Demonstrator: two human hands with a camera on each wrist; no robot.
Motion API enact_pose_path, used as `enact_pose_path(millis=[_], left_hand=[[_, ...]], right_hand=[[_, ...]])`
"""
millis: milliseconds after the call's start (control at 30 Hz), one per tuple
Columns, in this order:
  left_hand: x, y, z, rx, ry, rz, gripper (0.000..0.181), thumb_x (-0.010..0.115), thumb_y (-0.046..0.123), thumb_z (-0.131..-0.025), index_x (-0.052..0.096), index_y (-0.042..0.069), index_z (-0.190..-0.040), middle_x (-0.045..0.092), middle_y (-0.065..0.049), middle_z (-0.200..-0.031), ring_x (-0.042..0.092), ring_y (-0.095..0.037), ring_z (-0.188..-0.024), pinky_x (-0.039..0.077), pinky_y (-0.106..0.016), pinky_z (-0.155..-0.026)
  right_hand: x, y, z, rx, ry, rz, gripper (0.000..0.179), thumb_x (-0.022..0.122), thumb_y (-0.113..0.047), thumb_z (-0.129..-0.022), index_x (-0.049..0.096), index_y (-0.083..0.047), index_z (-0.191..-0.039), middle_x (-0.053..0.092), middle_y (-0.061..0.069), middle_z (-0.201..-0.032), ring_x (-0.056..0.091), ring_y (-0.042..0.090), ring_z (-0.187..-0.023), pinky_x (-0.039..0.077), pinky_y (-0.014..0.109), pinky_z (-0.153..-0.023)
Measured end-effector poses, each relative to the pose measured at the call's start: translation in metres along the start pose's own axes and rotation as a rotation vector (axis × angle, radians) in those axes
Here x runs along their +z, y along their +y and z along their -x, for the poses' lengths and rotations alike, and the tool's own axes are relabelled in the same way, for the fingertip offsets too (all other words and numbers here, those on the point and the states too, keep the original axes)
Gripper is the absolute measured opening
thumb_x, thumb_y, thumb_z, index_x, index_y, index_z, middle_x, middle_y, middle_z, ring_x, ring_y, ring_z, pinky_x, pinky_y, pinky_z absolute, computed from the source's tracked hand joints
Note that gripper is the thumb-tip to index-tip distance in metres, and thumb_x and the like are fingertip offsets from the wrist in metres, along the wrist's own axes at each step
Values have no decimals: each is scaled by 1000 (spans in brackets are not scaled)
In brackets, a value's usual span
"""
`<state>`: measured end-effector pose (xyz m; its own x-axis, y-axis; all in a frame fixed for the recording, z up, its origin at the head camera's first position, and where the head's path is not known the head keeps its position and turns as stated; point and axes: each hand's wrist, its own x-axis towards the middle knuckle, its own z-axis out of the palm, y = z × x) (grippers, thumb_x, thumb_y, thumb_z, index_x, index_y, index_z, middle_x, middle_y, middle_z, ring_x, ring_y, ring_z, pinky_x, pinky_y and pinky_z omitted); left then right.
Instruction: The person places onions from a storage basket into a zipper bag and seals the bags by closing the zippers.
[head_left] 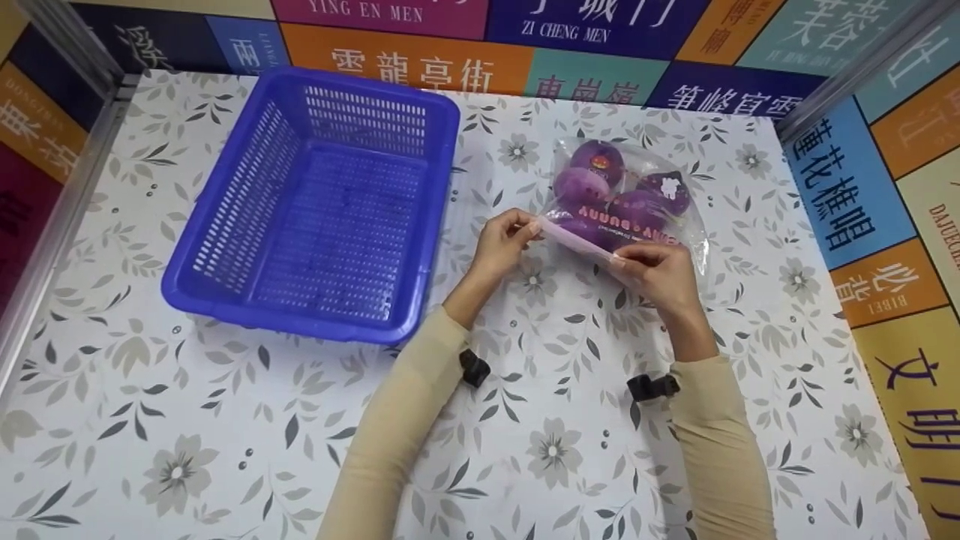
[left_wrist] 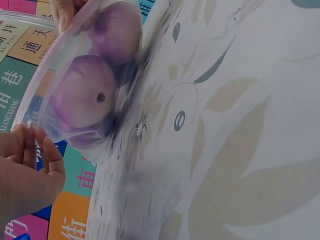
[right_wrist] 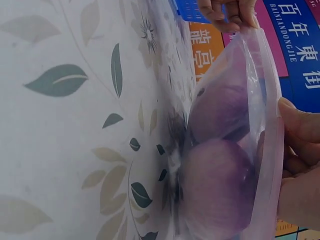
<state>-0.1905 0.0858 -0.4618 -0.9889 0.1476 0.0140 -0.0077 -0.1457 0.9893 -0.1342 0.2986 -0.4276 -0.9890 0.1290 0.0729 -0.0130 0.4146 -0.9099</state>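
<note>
A clear zip bag (head_left: 694, 244) with pink print lies on the far right of the table. Inside it are several purple onions (head_left: 643, 206), also visible through the plastic in the left wrist view as round purple onions (left_wrist: 82, 92). My left hand (head_left: 501, 246) pinches the left end of the bag's pink zip edge (head_left: 574, 238). At the other end, thumb and fingers of my right hand (head_left: 664, 279) pinch the same edge. The edge is stretched between both hands, and the right wrist view shows it raised as a pale strip (right_wrist: 271, 90) beside the onions.
A blue plastic basket (head_left: 424, 300) with slotted sides stands to the left of the bag. The table (head_left: 300, 465) has a leaf-and-flower cover. Colourful panels with writing (head_left: 412, 64) close off its back and both sides.
</note>
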Motion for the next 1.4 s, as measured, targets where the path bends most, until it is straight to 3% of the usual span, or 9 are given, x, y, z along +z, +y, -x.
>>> enact_pose_path(millis=[133, 333, 467, 633, 767, 967, 1233, 1400], left_hand=[[-4, 0, 0, 6, 21, 9, 9, 57, -2, -86, 59, -11, -86, 61, -8, -71, 55, -27, -70, 44, -18, -58], [-9, -1, -1, 21, 50, -7, 10, 57, -2, -87, 59, -12, -85, 59, -10, -72, 49, -7, -63, 48, -24, -62], [-9, -2, -2, 26, 66, 9, 10, 57, -3, -87, 58, -13, -84, 59, -9, -71, 50, -7, -63, 48, -25, -61], [-8, -1, -2, 15, 74, 0, 10, 57, -3, -86, 59, -12, -86, 59, -8, -72, 52, -12, -66, 49, -26, -64], [-7, 0, -2, 0, 98, 3, 8, 57, -4, -86, 59, -12, -85, 58, -5, -70, 52, -12, -66, 50, -35, -70], [-6, -1, -2, -34, 117, 42, 7, 56, -6, -86, 58, -13, -85, 56, -2, -69, 52, -7, -64, 50, -41, -76], [-7, -2, -2, -56, 129, 9, 6, 57, -4, -86, 59, -10, -85, 57, -4, -70, 51, -8, -65, 50, -40, -75], [-8, -4, -2, -73, 147, -16, 6, 58, -2, -86, 60, -7, -83, 57, -2, -70, 51, -8, -66, 49, -42, -76]], right_hand=[[-6, -8, 4, -14, 8, 1, 12, 66, 13, -73, 65, 17, -84, 67, 8, -74, 54, 9, -68, 45, 16, -59], [-22, 10, 5, -16, 24, -17, 11, 69, 8, -75, 66, 15, -84, 65, 5, -75, 53, 11, -74, 46, 16, -62], [-29, 8, 9, -22, 21, -31, 12, 67, 10, -76, 63, 19, -84, 65, 6, -76, 54, 12, -75, 46, 16, -65], [-33, -5, 14, -87, 19, -46, 4, 64, 15, -75, 65, 16, -79, 64, 10, -75, 55, 11, -70, 47, 15, -60], [-36, -6, 15, -87, 23, -37, 5, 63, 17, -75, 65, 16, -80, 65, 10, -76, 56, 10, -69, 46, 15, -59], [-48, 10, 13, -79, 26, -24, 12, 63, 15, -76, 60, 23, -85, 65, -1, -74, 55, 9, -68, 45, 15, -57], [-58, 31, 11, -58, 24, -79, 13, 67, 10, -76, 63, 19, -84, 64, 5, -74, 54, 11, -66, 45, 17, -57], [-62, 33, 14, -54, 22, -36, 13, 67, 9, -77, 63, 18, -84, 64, 2, -74, 53, 10, -65, 44, 16, -55]])
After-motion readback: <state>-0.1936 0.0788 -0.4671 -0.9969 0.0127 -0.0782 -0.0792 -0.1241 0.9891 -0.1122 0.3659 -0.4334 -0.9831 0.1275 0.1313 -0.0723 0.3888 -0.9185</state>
